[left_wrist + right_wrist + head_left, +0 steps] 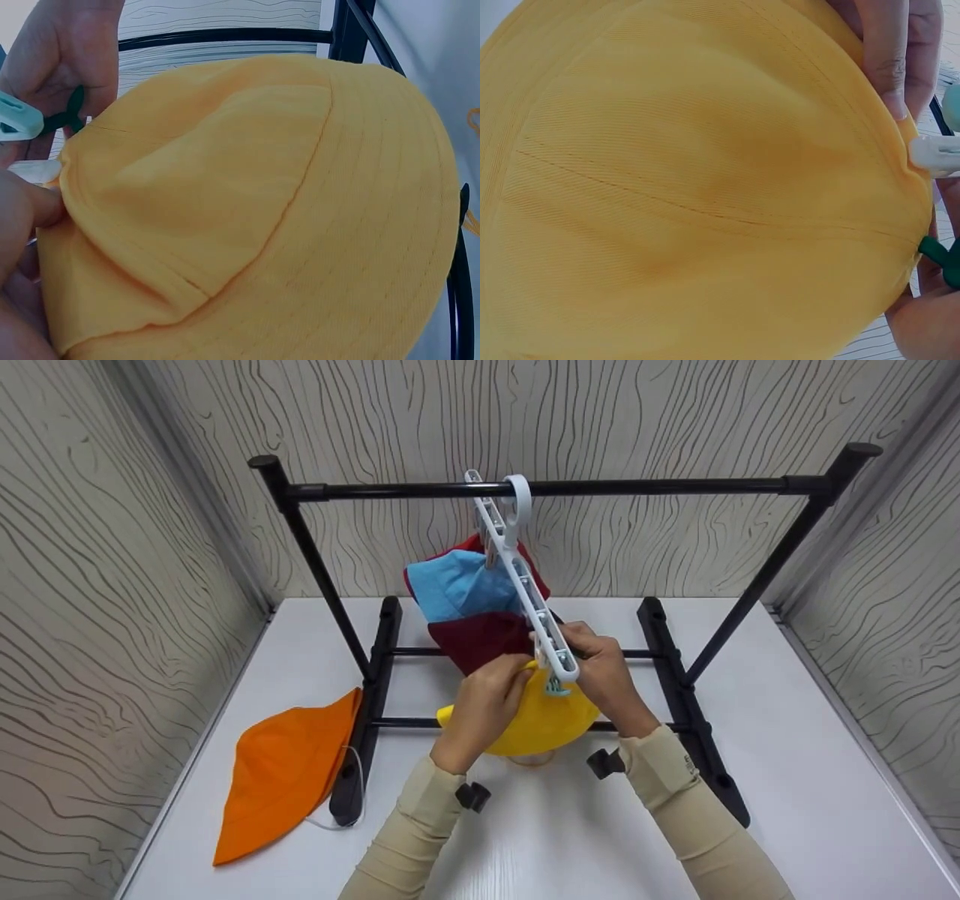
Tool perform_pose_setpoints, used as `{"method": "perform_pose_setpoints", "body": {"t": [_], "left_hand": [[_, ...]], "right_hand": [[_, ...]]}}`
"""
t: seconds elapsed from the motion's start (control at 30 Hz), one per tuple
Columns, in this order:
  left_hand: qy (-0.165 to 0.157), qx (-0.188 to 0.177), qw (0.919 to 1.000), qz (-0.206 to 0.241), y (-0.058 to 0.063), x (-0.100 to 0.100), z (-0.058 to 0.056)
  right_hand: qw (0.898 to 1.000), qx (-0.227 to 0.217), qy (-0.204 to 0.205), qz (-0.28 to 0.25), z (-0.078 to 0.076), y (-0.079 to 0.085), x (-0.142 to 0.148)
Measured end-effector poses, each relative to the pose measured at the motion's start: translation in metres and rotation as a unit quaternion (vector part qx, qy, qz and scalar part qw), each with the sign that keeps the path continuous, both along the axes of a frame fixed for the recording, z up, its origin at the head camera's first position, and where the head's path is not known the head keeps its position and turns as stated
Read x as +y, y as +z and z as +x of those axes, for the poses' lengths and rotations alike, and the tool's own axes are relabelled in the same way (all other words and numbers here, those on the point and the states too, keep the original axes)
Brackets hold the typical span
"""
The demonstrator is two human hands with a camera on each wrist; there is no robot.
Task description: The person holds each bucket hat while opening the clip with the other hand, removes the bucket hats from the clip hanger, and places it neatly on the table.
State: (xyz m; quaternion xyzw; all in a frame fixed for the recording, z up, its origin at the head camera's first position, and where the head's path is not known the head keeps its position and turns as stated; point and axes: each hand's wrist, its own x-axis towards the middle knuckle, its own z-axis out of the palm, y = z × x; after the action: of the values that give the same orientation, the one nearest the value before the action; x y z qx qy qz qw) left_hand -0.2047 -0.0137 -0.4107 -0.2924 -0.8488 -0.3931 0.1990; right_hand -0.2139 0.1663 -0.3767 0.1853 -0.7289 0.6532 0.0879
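Note:
A yellow bucket hat (pixel 551 720) with a dark green stem (pixel 75 112) at its crown hangs under the near end of a white clip hanger (pixel 525 581). My left hand (pixel 484 701) pinches the crown's fabric beside a white clip (pixel 934 155), which meets the folded edge. On the other side, by the stem, my right hand (pixel 604 675) holds the hat with curled fingers, partly hidden by the hanger. A teal clip (pixel 19 120) sits close to both hands. Further back, light blue (pixel 465 585) and dark red hats (pixel 484 637) hang from the same hanger.
The hanger hooks over the bar (pixel 660 487) of a black rack standing on a white table (pixel 810 780). An orange bucket hat (pixel 289 772) with a white cord lies at the left, against the rack's foot (pixel 346 791). Wood-patterned panels (pixel 360 420) enclose the back and sides.

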Motion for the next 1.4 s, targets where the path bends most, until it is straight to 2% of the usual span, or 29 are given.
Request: {"method": "perform_pose_setpoints", "body": {"t": [0.17,0.43,0.67,0.9,1.27,1.4], "left_hand": [[-0.002,-0.008,1.0,0.003,0.0,0.0,0.0],[-0.003,-0.029,0.9995,-0.011,-0.004,-0.001,0.001],[-0.005,-0.036,0.9992,-0.016,-0.005,-0.001,0.001],[-0.007,-0.039,0.9992,-0.009,-0.01,-0.004,0.002],[0.002,-0.048,0.9988,-0.006,-0.012,-0.009,0.005],[0.001,-0.048,0.9988,-0.006,-0.012,-0.012,0.007]], "right_hand": [[1.0,-0.002,0.01,-0.011,0.001,0.0,0.0],[1.0,0.008,0.013,0.009,0.002,0.0,0.001],[1.0,0.015,0.015,0.01,0.003,-0.002,0.0],[0.999,0.014,0.039,-0.007,0.006,-0.005,0.001],[0.999,0.013,0.039,0.004,0.006,-0.006,0.0],[0.998,0.025,0.053,-0.003,0.006,-0.005,0.0]]}}
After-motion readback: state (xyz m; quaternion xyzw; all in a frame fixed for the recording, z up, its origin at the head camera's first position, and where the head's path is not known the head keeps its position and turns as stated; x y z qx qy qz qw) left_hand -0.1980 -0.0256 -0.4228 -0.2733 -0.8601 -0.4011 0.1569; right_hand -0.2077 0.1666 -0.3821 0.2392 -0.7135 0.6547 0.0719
